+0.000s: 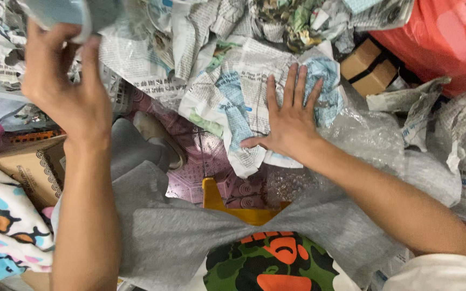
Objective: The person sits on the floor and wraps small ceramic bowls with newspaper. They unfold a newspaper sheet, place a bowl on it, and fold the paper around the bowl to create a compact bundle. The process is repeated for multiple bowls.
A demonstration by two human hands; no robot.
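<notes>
Grey shirt (163, 237) nearest | right hand (289, 121) flat on newspaper (233, 102) | tan box (370, 67) upper right

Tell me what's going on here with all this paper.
A person sits over a heap of crumpled newspaper. The right hand lies flat, fingers spread, on a crumpled newspaper sheet. The left hand is raised and grips a pale blue object, mostly cut off at the top edge. Bubble wrap lies to the right, a small cardboard box beyond it, and a grey shirt fills the foreground.
</notes>
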